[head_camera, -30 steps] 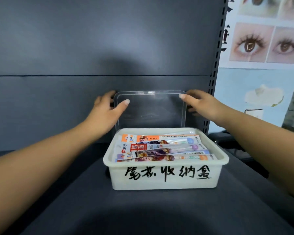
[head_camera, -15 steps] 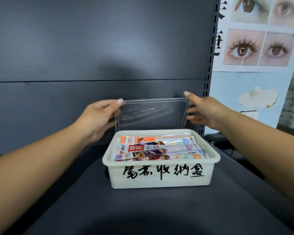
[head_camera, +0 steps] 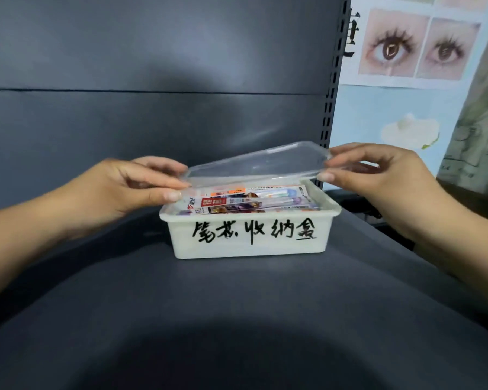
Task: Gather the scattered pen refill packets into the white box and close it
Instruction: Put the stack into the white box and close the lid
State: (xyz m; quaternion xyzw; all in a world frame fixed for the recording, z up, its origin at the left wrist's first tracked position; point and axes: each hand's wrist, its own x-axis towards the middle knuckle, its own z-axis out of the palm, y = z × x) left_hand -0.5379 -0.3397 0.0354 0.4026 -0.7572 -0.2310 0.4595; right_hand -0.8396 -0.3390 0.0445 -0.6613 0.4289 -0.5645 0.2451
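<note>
Shelf (head_camera: pixel 237 319): dark grey, bare in the foreground; no loose packets visible on it. Box (head_camera: pixel 248 237): white, rectangular, long axis running left to right, black handwriting across the near wall; stands at mid-shelf. Packets (head_camera: pixel 245 202): several, lying flat inside the box along its long axis, all below or about level with the rim, so the gathering looks done. Lid (head_camera: pixel 254 164): clear plastic, held just above the box, same long axis, tilted with the left end low near the rim and the right end raised; not yet seated. Left hand (head_camera: pixel 130 190): pinching the lid's left end, thumb under, fingers on top. Right hand (head_camera: pixel 378 175): pinching the right end likewise, higher than the left. Both hands about equally near the box, one at each short end. Judgement: the box lies straight below the grip; the right end must drop until level, then both ends press onto the rim. Backing: dark panel (head_camera: pixel 152 66); poster (head_camera: pixel 406 52) at far right.
</note>
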